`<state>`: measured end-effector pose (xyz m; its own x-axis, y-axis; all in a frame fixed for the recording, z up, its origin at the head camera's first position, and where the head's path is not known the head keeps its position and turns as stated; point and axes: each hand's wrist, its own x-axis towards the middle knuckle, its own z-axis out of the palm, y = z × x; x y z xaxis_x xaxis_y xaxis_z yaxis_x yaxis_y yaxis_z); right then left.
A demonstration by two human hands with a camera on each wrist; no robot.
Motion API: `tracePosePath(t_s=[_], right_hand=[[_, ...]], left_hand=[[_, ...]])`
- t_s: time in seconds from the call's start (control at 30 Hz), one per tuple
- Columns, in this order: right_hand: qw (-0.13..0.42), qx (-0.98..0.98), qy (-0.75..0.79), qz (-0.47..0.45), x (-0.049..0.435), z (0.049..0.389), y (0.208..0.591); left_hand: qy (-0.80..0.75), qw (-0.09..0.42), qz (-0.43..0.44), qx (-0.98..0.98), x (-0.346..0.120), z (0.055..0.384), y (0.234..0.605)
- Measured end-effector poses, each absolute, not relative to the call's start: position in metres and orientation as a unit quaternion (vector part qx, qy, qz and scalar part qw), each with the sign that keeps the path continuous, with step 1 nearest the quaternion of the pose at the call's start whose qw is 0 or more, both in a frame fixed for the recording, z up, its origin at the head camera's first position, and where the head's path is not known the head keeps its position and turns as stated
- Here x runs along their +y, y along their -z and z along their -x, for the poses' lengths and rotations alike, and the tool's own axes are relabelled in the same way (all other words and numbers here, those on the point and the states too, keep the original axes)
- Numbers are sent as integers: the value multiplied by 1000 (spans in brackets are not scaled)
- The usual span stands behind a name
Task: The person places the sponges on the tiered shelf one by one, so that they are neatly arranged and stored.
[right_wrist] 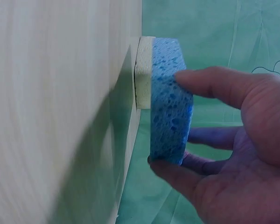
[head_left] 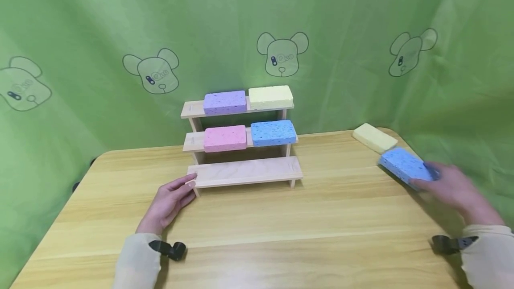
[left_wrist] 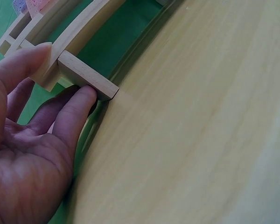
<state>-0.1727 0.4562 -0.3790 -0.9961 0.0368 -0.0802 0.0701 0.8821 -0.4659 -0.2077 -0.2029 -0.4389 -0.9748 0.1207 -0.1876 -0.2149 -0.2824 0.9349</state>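
Frame right, the right hand [head_left: 453, 188] pinches a blue sponge [head_left: 405, 164], any slackening could drop it, and left hand [head_left: 170, 202] grips the central rack [head_left: 245, 172]!

I see the table [head_left: 281, 244] as pale wood, or a wood-look board, smooth and grained, with a soft sheen where light catches it. The stepped rack [head_left: 245, 173] looks to me like bare wood, matt and finely grained. On my feed the held sponge [head_left: 403, 164] is matt, rough and pitted with pores; the purple sponge [head_left: 225, 103] and pink sponge [head_left: 225, 139] also look matt and pitted. The green curtain [head_left: 341, 3] appears to be thin cloth, creased and faintly satiny. I read the sleeves [head_left: 136, 260] as matt cloth, the wrist cameras [head_left: 168, 249] as smooth black plastic.
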Motion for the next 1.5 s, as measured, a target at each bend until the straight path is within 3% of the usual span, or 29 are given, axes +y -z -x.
tracePosePath(t_s=[0.77,1.5], right_hand=[[-43,963,253,86,419,187,375],[-38,935,320,146,367,197,360]], left_hand=[[-801,106,42,588,-203,208,441],[-806,102,36,582,-204,209,440]])
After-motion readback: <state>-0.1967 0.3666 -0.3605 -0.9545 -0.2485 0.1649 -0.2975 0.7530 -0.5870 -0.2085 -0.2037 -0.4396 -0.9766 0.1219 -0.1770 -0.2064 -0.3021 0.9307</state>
